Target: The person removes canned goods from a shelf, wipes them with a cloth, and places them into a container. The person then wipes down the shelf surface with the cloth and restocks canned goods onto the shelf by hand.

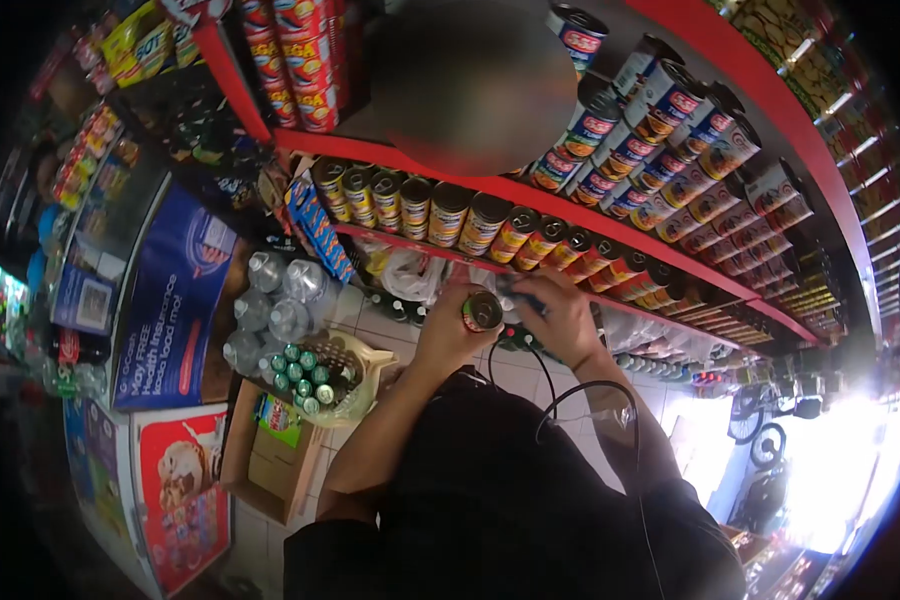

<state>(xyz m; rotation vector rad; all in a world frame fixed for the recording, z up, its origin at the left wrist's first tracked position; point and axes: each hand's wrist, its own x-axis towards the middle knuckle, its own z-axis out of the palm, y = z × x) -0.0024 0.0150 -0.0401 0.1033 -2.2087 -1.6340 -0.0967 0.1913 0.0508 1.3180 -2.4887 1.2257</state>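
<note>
"Holding anything, were those hands?"

"The left hand (444, 335) was. It was wrapped around a can (482, 312), whose lid faced up toward the camera."

"And the right hand (562, 318)?"

"It was just beside, apart from the left, with its fingers bent. Something dark and blurred lay at the fingertips, so I couldn't tell whether it gripped anything."

"Where exactly was that can?"

"In front of the person's body, near the shelving. Just beyond the hands stood a row of cans (450, 215), yellow ones at the left and orange and red ones further right."

"What was above them?"

"A red-edged shelf (365, 150) with stacked tuna cans (660, 150) to the right, and piles of red tins (305, 70) at the upper left."

"And lower down?"

"Big clear bottles (285, 310) stood left of the hands, close to a pale yellow basket (362, 385) of green-topped bottles (305, 375). Near that lay an open cardboard box (270, 465) with a green packet (278, 420) in it. Further left was a blue banner (175, 310). Far to the right, the light was glaring."
</note>
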